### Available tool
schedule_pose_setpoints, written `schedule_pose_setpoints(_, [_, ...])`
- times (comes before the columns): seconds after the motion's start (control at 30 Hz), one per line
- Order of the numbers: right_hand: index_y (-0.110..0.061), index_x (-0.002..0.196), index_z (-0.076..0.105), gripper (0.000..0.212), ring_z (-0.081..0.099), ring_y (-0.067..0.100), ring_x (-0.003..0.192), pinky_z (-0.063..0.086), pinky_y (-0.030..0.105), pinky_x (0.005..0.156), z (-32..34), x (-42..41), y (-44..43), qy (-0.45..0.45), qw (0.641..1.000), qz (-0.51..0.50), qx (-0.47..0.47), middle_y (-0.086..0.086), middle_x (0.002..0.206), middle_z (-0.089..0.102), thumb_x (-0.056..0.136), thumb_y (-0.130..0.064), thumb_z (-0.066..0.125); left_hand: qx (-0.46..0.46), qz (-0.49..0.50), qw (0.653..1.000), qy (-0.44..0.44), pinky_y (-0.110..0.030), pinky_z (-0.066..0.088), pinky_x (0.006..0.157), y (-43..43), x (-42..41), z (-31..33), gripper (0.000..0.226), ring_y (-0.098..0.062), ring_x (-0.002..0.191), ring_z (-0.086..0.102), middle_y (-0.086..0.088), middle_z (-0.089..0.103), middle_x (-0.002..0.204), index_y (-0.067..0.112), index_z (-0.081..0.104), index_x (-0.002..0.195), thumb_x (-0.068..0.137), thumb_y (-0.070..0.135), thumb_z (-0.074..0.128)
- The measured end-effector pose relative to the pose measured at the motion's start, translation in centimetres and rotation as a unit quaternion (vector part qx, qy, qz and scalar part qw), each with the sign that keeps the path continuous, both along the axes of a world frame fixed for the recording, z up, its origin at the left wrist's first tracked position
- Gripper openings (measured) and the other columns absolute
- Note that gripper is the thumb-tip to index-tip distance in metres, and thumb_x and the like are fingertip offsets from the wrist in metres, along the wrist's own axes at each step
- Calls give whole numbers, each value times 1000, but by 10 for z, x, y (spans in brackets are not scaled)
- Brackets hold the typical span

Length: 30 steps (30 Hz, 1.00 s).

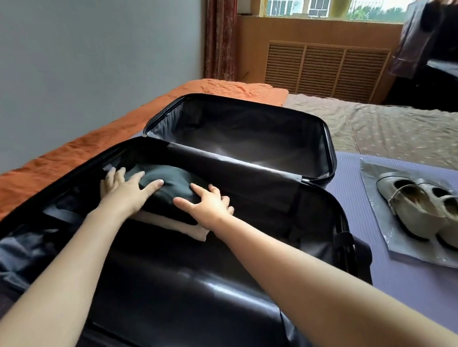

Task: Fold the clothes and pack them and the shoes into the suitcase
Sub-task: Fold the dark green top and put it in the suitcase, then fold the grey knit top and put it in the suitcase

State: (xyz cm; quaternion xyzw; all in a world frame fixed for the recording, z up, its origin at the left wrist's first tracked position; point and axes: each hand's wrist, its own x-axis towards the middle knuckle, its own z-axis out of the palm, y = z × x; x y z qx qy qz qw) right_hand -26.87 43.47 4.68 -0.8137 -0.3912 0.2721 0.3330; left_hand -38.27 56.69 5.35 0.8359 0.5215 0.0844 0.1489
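Note:
A black suitcase (261, 269) lies open on the bed, both halves facing up. In its near half sits a folded dark green garment (171, 188) on top of a folded pale cream garment (168, 223). My left hand (127, 190) rests flat on the left side of the dark garment, fingers spread. My right hand (211, 206) presses on the garment's right edge with straight fingers. A pair of beige strap shoes (431, 207) lies on a silvery bag (402, 247) to the right of the suitcase.
The far suitcase half (240, 132) holds nothing visible. An orange blanket (50, 170) runs along the wall on the left. A purple mat (437, 306) covers the bed on the right. Dark furniture (449, 62) stands at the back right under the window.

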Motion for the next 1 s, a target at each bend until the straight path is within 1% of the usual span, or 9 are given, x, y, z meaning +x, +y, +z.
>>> schedule_pose_setpoints(0.1, [-36, 148, 27, 72, 6, 27, 144, 9, 40, 114, 11, 1, -5, 14, 1000, 6, 9, -2, 160, 5, 86, -58, 56, 35, 10, 999, -11, -39, -1, 116, -5, 5, 14, 77, -25, 145, -3, -14, 10, 157, 19, 25, 148, 88, 65, 38])
schedule_pose_setpoints(0.23, [-33, 148, 28, 73, 7, 24, 144, 11, 39, 115, 32, 14, -29, 30, 998, 5, 60, -2, 160, 8, 86, -51, 62, 58, -3, 991, -119, -38, 11, 115, -29, 15, 41, 65, -32, 141, 16, -18, 34, 148, 12, 39, 142, 90, 48, 52])
schedule_pose_setpoints(0.33, [-27, 144, 39, 64, 16, 25, 142, 17, 40, 117, 43, 28, -57, 37, 996, -3, 75, 4, 156, 22, 87, -40, 64, 32, -43, 990, -129, -34, 16, 111, -66, 27, 59, 51, -33, 138, 23, -20, 43, 141, 12, 49, 136, 90, 33, 60])
schedule_pose_setpoints(0.43, [-21, 136, 50, 56, 32, 24, 137, 27, 39, 114, 53, 43, -94, 64, 992, -28, 105, 6, 144, 45, 85, -36, 68, 5, -72, 981, -179, -33, 29, 105, -106, 40, 74, 38, -30, 130, 39, -16, 54, 131, 14, 60, 125, 89, 25, 62])
schedule_pose_setpoints(0.53, [-13, 129, 57, 46, 47, 18, 128, 36, 25, 105, 68, 62, -146, 84, 987, -27, 134, 6, 132, 57, 86, -25, 69, -50, -114, 965, -231, -29, 40, 92, -153, 62, 85, 28, -23, 112, 56, -9, 63, 120, 11, 63, 118, 90, 16, 61])
schedule_pose_setpoints(0.6, [-11, 125, 60, 40, 52, 15, 122, 39, 24, 103, 75, 81, -188, 72, 987, -31, 139, 5, 129, 59, 87, -19, 67, -102, -138, 951, -259, -29, 44, 87, -191, 82, 89, 21, -20, 108, 58, -6, 65, 114, 12, 66, 110, 90, 14, 60])
schedule_pose_setpoints(0.73, [-16, 119, 66, 31, 56, 20, 113, 43, 28, 93, 80, 128, -286, 30, 983, -111, 145, 5, 123, 63, 88, -17, 62, -101, -232, 939, -233, -24, 41, 92, -270, 137, 93, 25, -13, 106, 60, -2, 67, 113, 13, 66, 114, 90, 16, 60])
schedule_pose_setpoints(0.83, [-13, 114, 67, 29, 59, 27, 111, 45, 40, 100, 68, 162, -370, 10, 970, -192, 149, 9, 116, 66, 86, -11, 60, -131, -289, 923, -217, -22, 39, 91, -338, 179, 83, 28, -15, 108, 59, 0, 65, 115, 12, 64, 118, 92, 18, 58])
schedule_pose_setpoints(1.0, [-14, 119, 64, 32, 46, 21, 124, 33, 29, 105, 25, 196, -513, -91, 951, -294, 41, 4, 122, 62, 87, -11, 58, -193, -353, 900, -169, -19, 40, 87, -449, 229, 31, 28, -14, 110, 57, -2, 63, 122, 12, 62, 120, 93, 14, 55])
